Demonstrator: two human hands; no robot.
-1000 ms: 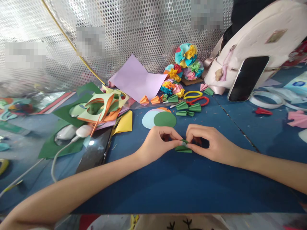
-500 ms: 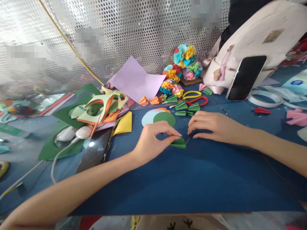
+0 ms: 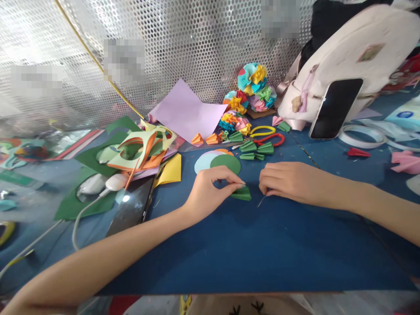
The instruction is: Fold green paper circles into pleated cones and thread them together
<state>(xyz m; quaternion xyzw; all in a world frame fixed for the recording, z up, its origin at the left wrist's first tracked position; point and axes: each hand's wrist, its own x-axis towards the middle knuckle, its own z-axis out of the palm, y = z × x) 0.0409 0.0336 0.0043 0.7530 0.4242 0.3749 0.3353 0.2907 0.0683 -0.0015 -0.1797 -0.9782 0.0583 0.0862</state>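
Observation:
My left hand pinches a small folded green paper fan just above the blue table sheet. My right hand is a little to the right, its fingers curled on a thin needle or pin whose tip pokes out below them. The two hands are a short gap apart. Behind them lie stacked paper circles with a green one on top, and several more folded green fans.
Scissors with red and yellow handles lie behind the fans. Paper flower balls stand at the back by a white bag with a phone leaning on it. Paper scraps, a white mouse and another phone lie left.
My right hand let go of the green fan, reached away and closed on a thin needle beside it. My left hand kept its pinch on the fan.

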